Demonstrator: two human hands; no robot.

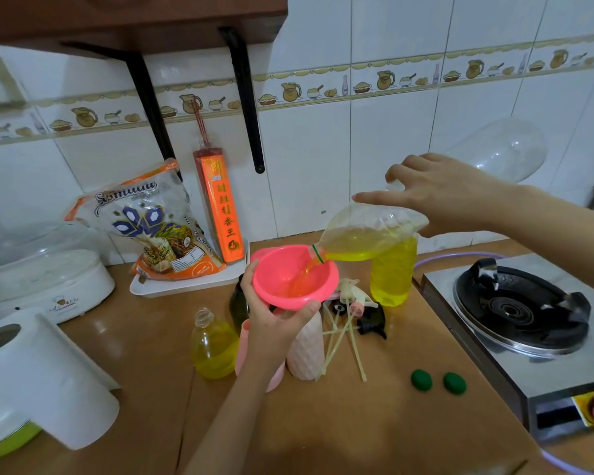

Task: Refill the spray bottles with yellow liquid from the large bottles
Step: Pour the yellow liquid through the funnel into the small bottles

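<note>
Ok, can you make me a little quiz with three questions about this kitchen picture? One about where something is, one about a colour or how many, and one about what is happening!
1. Where are the green caps?
A. On the counter, near the stove
B. Inside the funnel
C. On the wall shelf

2. What colour is the funnel?
A. Blue
B. Pink
C. White

3. What is the large bottle in the right hand doing?
A. Standing upright with its cap on
B. Lying empty on the counter
C. Tipped over, pouring yellow liquid into the funnel

Answers:
1. A: two green caps lie on the wooden counter beside the stove.
2. B: the funnel steadied by the left hand over the pale pink spray bottle is bright pink.
3. C: its neck points down into the funnel and a yellow stream runs out.
</note>
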